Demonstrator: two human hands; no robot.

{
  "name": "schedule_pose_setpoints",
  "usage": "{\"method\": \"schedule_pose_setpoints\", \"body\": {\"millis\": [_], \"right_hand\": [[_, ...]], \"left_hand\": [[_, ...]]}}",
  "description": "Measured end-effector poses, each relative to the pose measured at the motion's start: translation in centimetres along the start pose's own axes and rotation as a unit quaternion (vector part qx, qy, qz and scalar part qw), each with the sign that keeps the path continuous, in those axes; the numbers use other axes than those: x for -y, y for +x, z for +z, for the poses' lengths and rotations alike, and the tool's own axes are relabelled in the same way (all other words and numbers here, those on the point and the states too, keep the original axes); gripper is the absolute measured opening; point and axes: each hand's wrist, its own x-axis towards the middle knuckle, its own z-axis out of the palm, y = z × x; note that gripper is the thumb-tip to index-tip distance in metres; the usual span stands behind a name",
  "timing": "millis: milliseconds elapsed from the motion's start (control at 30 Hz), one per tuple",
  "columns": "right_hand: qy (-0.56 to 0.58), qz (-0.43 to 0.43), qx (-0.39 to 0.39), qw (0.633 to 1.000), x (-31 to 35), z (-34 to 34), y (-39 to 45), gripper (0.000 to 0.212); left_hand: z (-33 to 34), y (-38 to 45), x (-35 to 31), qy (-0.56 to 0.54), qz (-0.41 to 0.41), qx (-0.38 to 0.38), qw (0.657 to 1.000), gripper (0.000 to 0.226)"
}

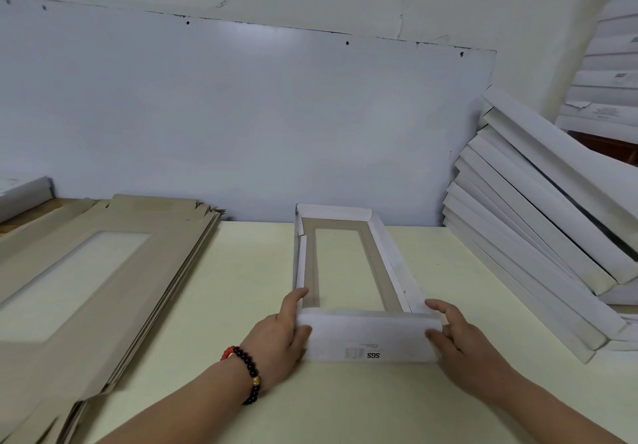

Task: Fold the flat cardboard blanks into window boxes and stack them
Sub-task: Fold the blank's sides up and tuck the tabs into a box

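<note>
Window box (348, 271) sits mid-table, near end flap not yet tucked. Thin card: probably light, creases easily, so grip at the flap corners, not the window film. Left hand (281, 335) and right hand (462, 340) each pinch an end of the near flap (369, 336), fingers curled round its edges.

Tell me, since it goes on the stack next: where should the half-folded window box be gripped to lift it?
Probably by its two long side walls, near mid-length, one hand from each side. The window box is long, narrow and open-topped; its near flap looks unlocked, so lifting there risks unfolding.
</note>
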Motion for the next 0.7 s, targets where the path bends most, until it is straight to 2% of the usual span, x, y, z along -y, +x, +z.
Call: {"method": "schedule_pose_setpoints", "body": {"millis": [233,333,467,700], "right_hand": [[0.077,0.024,-0.034,0.996,1.6,0.4,-0.6,0.035],[0.064,0.027,-0.036,0.997,1.8,0.6,-0.7,0.032],[0.023,0.018,-0.038,0.999,1.2,0.7,-0.5,0.014],[-0.070,0.004,-0.020,0.997,0.6,1.0,-0.2,0.020]], "left_hand": [[0.9,0.1,-0.5,0.021,-0.003,-0.029,0.999,0.058],[1.0,0.2,-0.5,0.047,0.016,-0.044,0.998,0.040],[0.6,0.2,-0.6,0.060,0.038,-0.055,0.996,0.018],[0.4,-0.2,0.5,0.096,0.089,-0.017,0.991,0.036]]}}
